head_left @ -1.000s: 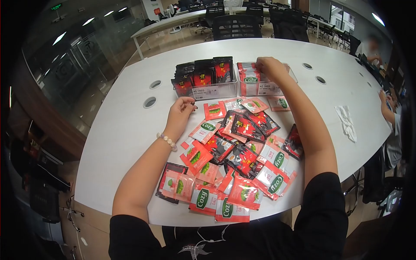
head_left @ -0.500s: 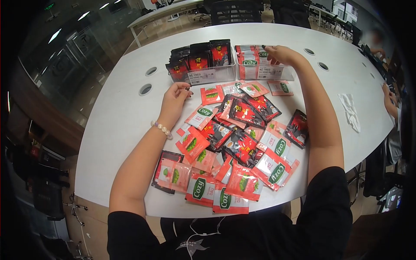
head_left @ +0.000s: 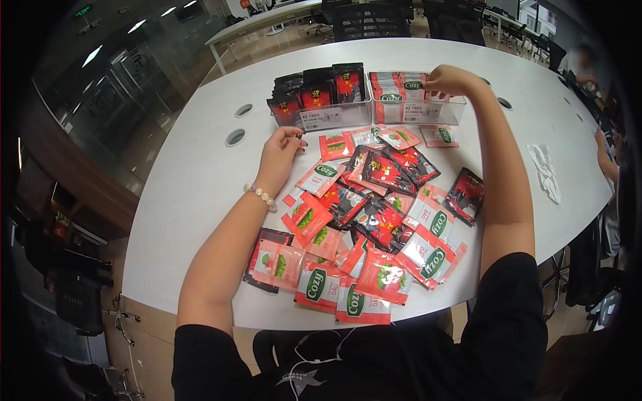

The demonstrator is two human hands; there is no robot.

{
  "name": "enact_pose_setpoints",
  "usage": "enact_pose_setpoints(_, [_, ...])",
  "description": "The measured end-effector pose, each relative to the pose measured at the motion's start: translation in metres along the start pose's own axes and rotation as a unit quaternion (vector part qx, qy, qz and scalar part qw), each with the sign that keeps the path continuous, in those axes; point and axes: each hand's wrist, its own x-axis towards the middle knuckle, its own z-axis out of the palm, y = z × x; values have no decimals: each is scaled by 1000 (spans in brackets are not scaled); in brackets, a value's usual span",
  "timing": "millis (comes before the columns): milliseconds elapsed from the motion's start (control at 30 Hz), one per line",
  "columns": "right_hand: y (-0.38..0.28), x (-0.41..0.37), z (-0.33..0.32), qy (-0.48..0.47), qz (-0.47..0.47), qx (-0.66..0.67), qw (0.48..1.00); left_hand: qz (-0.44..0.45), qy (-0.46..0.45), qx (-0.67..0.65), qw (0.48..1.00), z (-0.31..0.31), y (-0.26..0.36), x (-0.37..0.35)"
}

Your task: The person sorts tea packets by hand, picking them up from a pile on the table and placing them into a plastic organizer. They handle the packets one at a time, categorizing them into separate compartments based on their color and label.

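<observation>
My right hand (head_left: 453,81) reaches over the right clear plastic bin (head_left: 455,115), its fingers closed at the upper edge of a Cozy tea sachet (head_left: 413,87) standing in a row of pink-and-white sachets. The fingertips are partly hidden. My left hand (head_left: 281,150), wearing a bead bracelet, rests on the table with its fingers curled together; nothing shows in them. It is just left of a loose pile of pink Cozy sachets (head_left: 319,284) and black-and-red coffee sachets (head_left: 382,172). The left clear bin (head_left: 324,121) holds upright black-and-red sachets (head_left: 317,90).
A crumpled white tissue or plastic piece (head_left: 545,174) lies on the right of the white table (head_left: 180,220). Round cable holes (head_left: 235,138) are set in the tabletop. Another person's arm (head_left: 605,157) is at the right edge. Black chairs (head_left: 371,20) stand behind.
My right hand has shifted slightly right and lower over the right bin. The left hand stays by the pile. The whole view has moved a little.
</observation>
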Motion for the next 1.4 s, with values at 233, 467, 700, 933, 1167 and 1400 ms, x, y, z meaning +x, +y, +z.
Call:
enact_pose_setpoints(233, [-31, -54, 6, -103, 64, -108, 987, -5, -17, 2, 1000, -2, -3, 1])
enact_pose_setpoints(467, [-19, -42, 52, -90, 110, -198, 970, -12, -34, -23, 999, 2, -1, 3])
enact_pose_setpoints(700, [15, -32, 42, -171, 250, -109, 947, -21, -44, -32, 998, 1, -1, 5])
enact_pose_setpoints(933, [39, -34, 27, -205, 118, -106, 966, -24, -44, -28, 998, 0, -3, 7])
enact_pose_setpoints(1167, [45, -45, -4, -82, -5, 19, 996, -24, -39, -27, 999, 1, 0, 4])
enact_pose_setpoints(1400, [13, -37, 6, -84, 75, -70, 991, -21, -34, -13, 999, 0, -1, 2])
